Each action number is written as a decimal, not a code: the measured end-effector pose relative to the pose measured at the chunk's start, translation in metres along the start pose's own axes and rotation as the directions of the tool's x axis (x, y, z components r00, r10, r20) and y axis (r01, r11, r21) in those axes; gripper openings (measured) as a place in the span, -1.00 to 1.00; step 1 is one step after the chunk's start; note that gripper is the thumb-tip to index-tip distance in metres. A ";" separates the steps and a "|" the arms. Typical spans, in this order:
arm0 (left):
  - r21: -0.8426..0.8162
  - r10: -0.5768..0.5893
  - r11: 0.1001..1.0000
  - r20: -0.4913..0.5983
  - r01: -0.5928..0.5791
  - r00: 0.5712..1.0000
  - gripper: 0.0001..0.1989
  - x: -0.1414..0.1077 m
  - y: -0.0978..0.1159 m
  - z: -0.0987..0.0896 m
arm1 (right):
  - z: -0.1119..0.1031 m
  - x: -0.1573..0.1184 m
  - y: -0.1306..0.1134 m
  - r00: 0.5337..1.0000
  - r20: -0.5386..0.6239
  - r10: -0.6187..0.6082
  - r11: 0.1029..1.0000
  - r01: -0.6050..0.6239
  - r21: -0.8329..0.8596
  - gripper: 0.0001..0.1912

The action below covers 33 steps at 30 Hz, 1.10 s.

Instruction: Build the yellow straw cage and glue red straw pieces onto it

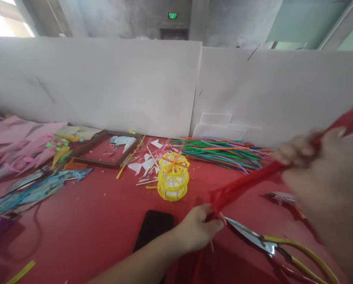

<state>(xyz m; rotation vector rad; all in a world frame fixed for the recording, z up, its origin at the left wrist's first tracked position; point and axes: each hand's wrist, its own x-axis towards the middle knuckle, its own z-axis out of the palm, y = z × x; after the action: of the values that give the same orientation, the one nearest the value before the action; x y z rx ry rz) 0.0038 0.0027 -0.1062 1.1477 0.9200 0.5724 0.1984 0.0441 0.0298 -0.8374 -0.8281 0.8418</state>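
Observation:
A strip of red, see-through material [253, 179] stretches on a slant between my two hands, above the table. My left hand [198, 227] pinches its lower end, near the scissors' tip. Higher up on the right, my right hand [306, 154] has its fingers wrapped round the strip, whose loose end fans out beyond the fist. Large scissors [268, 245] with yellow and red handles lie on the table below. Behind my left hand stands a small round two-tier yellow frame [173, 177] with white inside. A black phone [154, 228] lies partly under my left forearm.
Coloured pipe cleaners [220, 152] lie in a heap by the white partition [105, 86]. A brown frame [98, 162], white scraps [147, 163], and pink pieces [19, 154] are further left. A glue gun-like tool [286, 198] lies at right on the red table [105, 221].

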 end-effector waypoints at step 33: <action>-0.206 -0.041 0.979 -0.184 0.003 0.982 -0.79 0.002 0.013 -0.001 | -0.022 -0.066 0.133 0.896 0.277 0.348 0.902 -0.239 -0.361 -0.68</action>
<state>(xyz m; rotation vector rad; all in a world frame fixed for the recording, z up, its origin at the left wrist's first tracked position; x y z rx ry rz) 0.0051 0.0088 -0.0947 0.9078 1.0080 0.7486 0.1517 0.0348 -0.1122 -1.1457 -1.1774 1.1636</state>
